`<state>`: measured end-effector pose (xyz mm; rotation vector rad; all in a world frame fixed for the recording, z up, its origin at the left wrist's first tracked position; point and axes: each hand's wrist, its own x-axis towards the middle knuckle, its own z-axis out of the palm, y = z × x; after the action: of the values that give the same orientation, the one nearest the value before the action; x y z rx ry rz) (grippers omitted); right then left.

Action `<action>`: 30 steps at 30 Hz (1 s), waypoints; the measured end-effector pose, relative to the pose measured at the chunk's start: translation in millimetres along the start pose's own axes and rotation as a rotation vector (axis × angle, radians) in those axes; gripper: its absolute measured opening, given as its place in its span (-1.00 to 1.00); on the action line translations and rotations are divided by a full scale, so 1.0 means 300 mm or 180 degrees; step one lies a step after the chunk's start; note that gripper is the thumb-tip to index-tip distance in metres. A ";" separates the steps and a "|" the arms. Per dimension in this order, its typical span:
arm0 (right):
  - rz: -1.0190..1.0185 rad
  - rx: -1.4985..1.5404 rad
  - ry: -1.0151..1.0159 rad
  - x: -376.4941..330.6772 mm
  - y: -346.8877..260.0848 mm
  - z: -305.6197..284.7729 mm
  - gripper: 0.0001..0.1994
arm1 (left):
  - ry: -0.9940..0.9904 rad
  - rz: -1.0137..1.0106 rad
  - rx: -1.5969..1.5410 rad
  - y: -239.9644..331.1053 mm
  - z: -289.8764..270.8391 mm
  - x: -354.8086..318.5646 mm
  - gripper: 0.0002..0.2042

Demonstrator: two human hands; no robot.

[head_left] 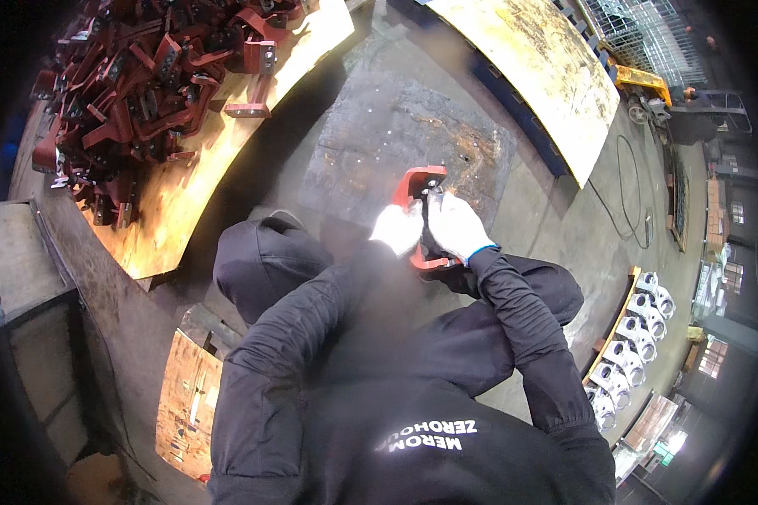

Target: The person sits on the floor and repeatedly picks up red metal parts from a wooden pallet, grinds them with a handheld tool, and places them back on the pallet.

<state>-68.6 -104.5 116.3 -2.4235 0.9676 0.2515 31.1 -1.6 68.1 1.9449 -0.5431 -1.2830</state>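
A red-painted, C-shaped metal bracket [416,179] is held up in front of me, over the floor between my knees. My left hand [397,229], in a white glove, is closed around its left side. Against the bracket's inner side, my white-gloved right hand [456,225] has its fingers bent together in a pinch. Whatever these fingers hold is hidden by the glove. Small dark and shiny fittings show on the bracket's upper end, just above the right fingertips.
A heap of similar red brackets [135,101] covers a wooden-topped table [164,231] at the far left. Another wood-topped bench [547,63] stands far right. A dark sheet [370,143] lies on the floor ahead. Silver ring-shaped castings [627,358] line the right; a tool board [185,404] sits lower left.
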 end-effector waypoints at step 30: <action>-0.0919 -0.1551 0.0779 -0.018 0.006 -0.154 -0.76 | -0.0183 -0.0144 -0.0712 -0.039 0.002 0.045 -0.42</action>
<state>-74.7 -126.7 156.6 -3.0602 0.6962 0.0934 35.4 -3.5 50.9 1.7484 -0.3680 -1.3699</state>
